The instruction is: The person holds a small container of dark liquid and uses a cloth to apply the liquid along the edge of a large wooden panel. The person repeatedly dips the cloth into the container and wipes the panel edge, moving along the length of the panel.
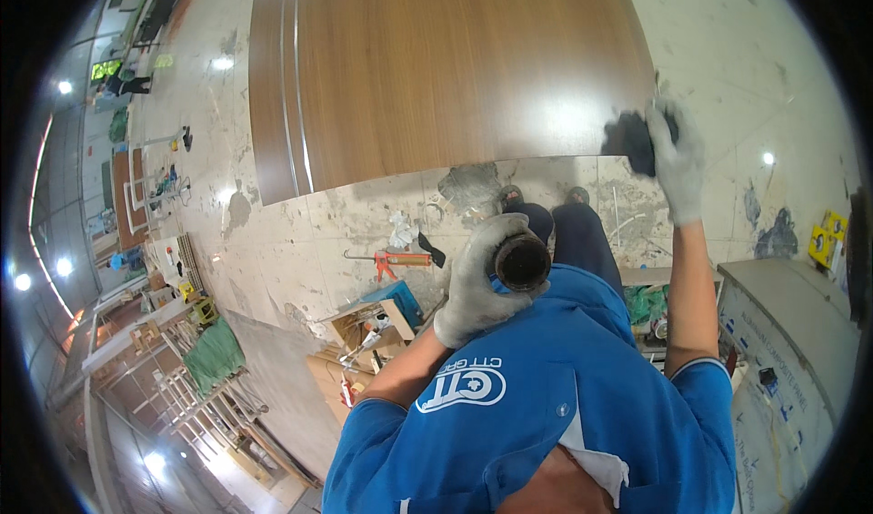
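My left hand (pixel 480 288), in a grey work glove, is closed round a dark, open-mouthed can (pixel 523 262) in front of my chest. Its inside looks dark, and the contents cannot be made out. Out to the right, my gloved right hand (pixel 678 157) is closed on a black cloth (pixel 631 141). The cloth lies against the near right corner of a large brown wood-grain panel (pixel 464 68). Two bright metallic strips (pixel 297 86) run along the panel's left side.
An orange caulking gun (pixel 393 261) lies on the stained floor left of my feet, near a crumpled white scrap (pixel 404 229). A wooden box of tools (pixel 368 327) and a blue box (pixel 400 301) stand close to my left arm. Wrapped grey sheets (pixel 787 332) are stacked at right.
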Available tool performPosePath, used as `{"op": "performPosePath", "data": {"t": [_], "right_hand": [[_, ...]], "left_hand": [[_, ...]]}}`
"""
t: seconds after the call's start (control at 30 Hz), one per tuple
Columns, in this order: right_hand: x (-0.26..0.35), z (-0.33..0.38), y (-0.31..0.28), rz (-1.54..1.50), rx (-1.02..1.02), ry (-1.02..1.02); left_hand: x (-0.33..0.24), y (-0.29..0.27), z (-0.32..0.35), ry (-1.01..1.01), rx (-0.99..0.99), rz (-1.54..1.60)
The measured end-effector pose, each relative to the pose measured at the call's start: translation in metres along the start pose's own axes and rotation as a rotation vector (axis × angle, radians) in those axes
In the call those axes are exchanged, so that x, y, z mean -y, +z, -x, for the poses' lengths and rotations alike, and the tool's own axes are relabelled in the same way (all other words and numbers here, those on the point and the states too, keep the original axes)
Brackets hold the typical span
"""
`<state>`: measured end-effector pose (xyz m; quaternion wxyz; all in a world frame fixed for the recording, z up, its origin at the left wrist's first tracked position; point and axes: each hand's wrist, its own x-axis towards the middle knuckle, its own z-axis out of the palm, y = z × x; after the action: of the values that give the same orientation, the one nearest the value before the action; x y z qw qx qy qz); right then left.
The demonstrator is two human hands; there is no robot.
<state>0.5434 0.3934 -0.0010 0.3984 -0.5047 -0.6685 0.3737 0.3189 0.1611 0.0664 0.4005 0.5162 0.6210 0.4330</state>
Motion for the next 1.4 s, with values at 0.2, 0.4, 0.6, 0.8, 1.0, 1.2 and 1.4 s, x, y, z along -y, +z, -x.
{"op": "performPosePath", "data": {"t": [0.2,0.4,0.6,0.8,1.0,1.2,1.4], "right_hand": [[0.001,0.002,0.157,0.217,0.169,-0.329],[0.066,0.115,0.299,0.161,0.961,-0.717],[0.060,0.107,0.218,-0.121,0.771,-0.483],[0.022,-0.019,0.139,0.388,0.104,-0.411],[-0.018,-0.034,0.136,0.538,0.109,-0.377],[-0.006,-0.021,0.143,0.582,0.168,-0.477],[0.056,0.004,0.166,0.606,0.567,-0.620]], "left_hand": [[0.006,-0.028,0.018,-0.033,-0.098,0.023],[0.012,-0.063,0.037,0.035,-0.142,-0.155],[0.027,-0.078,0.052,0.031,-0.221,-0.113],[0.050,-0.080,0.063,0.181,-0.370,-0.046],[0.066,-0.070,0.087,-0.025,-0.488,0.048],[0.081,-0.065,0.105,-0.022,-0.604,0.123],[0.086,-0.062,0.127,-0.112,-0.664,0.235]]}}
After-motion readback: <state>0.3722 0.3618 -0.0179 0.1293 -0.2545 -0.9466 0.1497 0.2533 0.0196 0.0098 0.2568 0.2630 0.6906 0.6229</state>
